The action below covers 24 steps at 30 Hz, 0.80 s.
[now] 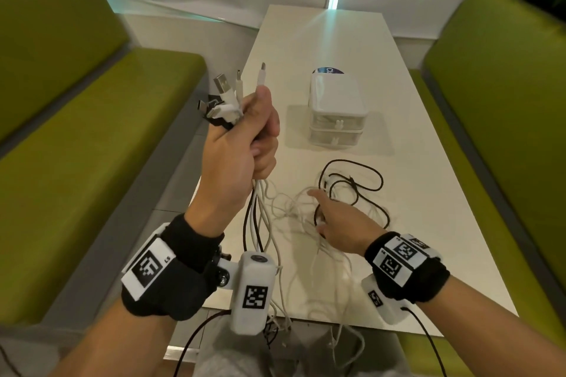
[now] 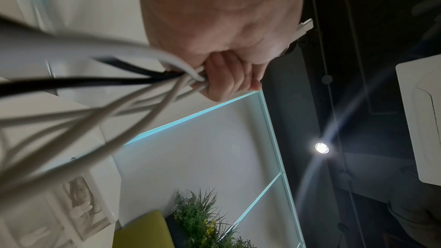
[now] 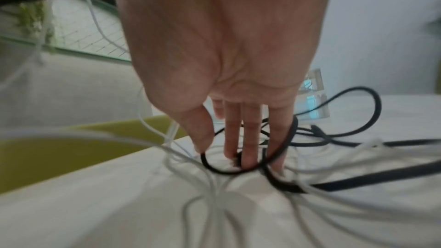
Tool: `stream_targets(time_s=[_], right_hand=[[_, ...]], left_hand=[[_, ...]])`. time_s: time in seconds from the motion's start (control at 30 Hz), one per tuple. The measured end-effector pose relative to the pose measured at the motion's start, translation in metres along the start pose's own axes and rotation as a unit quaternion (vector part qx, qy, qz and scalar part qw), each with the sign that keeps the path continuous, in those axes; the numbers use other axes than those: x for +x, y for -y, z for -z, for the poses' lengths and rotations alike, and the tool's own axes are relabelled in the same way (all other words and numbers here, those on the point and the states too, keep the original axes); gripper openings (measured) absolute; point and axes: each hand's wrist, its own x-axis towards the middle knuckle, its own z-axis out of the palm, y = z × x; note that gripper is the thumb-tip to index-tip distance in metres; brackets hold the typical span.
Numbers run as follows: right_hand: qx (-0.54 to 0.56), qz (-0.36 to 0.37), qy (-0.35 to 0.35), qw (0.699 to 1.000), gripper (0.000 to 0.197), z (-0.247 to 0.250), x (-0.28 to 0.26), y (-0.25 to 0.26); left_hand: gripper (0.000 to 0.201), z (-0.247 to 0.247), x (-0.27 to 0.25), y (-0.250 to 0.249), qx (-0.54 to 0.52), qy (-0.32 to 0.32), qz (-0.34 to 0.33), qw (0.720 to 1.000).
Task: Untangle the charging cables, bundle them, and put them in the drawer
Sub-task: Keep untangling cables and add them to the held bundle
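My left hand (image 1: 245,135) is raised above the table's left edge and grips a bunch of white and black charging cables (image 1: 260,223), their plug ends (image 1: 228,93) sticking up out of the fist. In the left wrist view the curled fingers (image 2: 226,76) close round those cables (image 2: 143,90). The rest of the cables lie in a loose tangle (image 1: 346,193) on the white table (image 1: 413,223). My right hand (image 1: 333,217) reaches flat into that tangle, straight fingers (image 3: 250,139) among black loops (image 3: 281,150) and white strands. A small white two-drawer box (image 1: 337,113) stands further back, both drawers closed.
Green bench seats (image 1: 76,162) run along the left and right (image 1: 505,116) of the table. A blue-and-white round item (image 1: 329,70) sits behind the drawer box. Some cables hang over the table's near edge (image 1: 306,321) toward my lap.
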Motion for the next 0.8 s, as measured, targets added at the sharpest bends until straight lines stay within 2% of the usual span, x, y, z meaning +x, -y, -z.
stream_targets(time_s=[0.17,0.23,0.33,0.37,0.5,0.63,0.73,0.8], right_hand=[[-0.026,-0.01,-0.003,1.0,0.073,0.005,0.007,-0.014],[-0.048,-0.007,-0.048,0.998,0.063,0.003,0.006,-0.015],[-0.053,0.0,-0.163,0.985,0.035,0.002,0.004,-0.01],[-0.049,-0.001,-0.174,0.984,0.029,0.002,0.003,-0.008],[-0.053,-0.033,-0.095,0.993,0.022,-0.003,-0.003,0.003],[-0.11,-0.072,0.006,0.991,0.028,-0.018,-0.002,0.008],[-0.077,-0.085,0.001,0.993,0.025,-0.017,0.002,0.006],[-0.02,-0.092,-0.042,0.995,0.032,-0.011,0.003,0.005]], left_hand=[[0.039,0.0,0.0,-0.002,-0.007,-0.008,-0.001,1.0],[0.04,0.004,0.001,-0.002,-0.009,-0.009,-0.003,1.0],[0.042,0.008,0.002,0.001,-0.008,-0.009,-0.007,1.0],[0.042,0.008,0.003,0.002,-0.006,-0.011,-0.006,1.0],[0.043,0.009,0.003,0.005,-0.001,-0.008,-0.006,1.0],[0.044,0.01,0.003,0.008,0.007,-0.011,0.0,1.0],[0.045,0.009,0.003,0.008,0.005,-0.012,0.004,1.0],[0.045,0.009,0.003,0.007,0.004,-0.009,-0.001,1.0]])
